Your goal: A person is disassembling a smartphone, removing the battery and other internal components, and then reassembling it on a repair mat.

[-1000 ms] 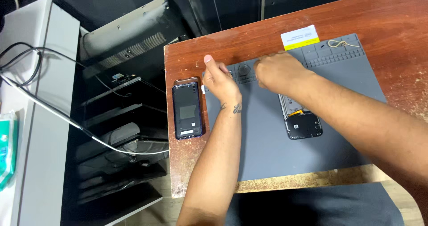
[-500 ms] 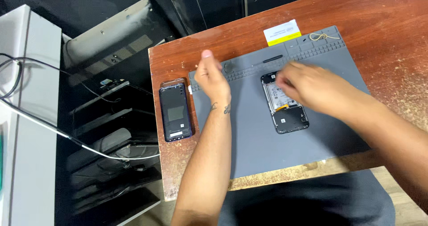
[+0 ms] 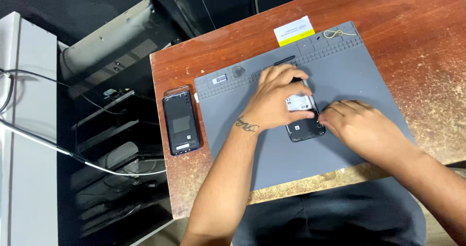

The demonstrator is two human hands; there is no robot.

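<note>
While the head view is the only one here, it shows both hands on one opened phone (image 3: 305,120) lying near the middle of the grey mat (image 3: 359,71). The left hand (image 3: 275,98) lies over the phone's upper half, fingers curled down and pressing on it; whether they pinch anything I cannot tell. The right hand (image 3: 361,127) rests at the phone's lower right corner, fingers close together, tips touching its edge; what they grip, if anything, is hidden.

As for progress, the phone's back is already off: a white-labelled battery and dark inner frame show between the hands. The back cover (image 3: 181,122) lies apart on the wooden table (image 3: 417,17), just left of the mat. The innards look still in place, so I judge the work to be at an early-to-middle stage.

Count: one phone, one back cover, one mat, one white-and-yellow card (image 3: 292,31) at the mat's top edge, one small wire loop (image 3: 334,33) beside it, two hands.
</note>
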